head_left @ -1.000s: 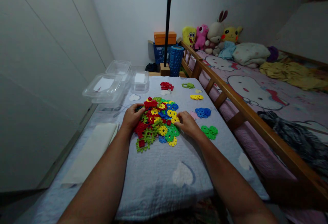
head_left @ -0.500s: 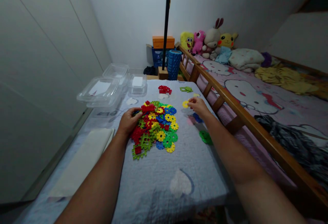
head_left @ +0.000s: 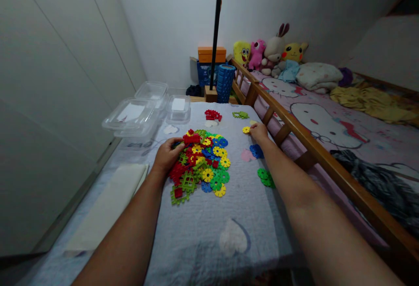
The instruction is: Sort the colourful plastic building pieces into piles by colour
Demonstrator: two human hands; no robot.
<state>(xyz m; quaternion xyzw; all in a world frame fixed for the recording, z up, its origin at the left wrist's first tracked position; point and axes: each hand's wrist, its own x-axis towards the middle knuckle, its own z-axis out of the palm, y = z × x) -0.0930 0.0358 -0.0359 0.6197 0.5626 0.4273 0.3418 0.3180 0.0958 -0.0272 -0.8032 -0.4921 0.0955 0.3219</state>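
My left hand rests at the left edge of a mixed pile of plastic building pieces. Its fingers are loosely bent with the thumb apart, touching red pieces; part of the fingers is hidden. The pile holds red and lime-green square lattice pieces and notched discs in yellow, green and blue. Farther out at the right, my right hand pinches a yellow notched disc close above the cloth. Nearest to that hand lie a pale yellow patch and blue discs, partly behind the forearm.
Green discs, red pieces and lime-green pieces lie in separate groups. Clear plastic containers and a folded off-white sheet are at left. A wooden bed rail borders the table's right side; a black lamp pole stands behind.
My right hand has shifted slightly right with the yellow disc, uncovering more of the blue and green discs. My left hand stays at the pile. The view has turned slightly left.
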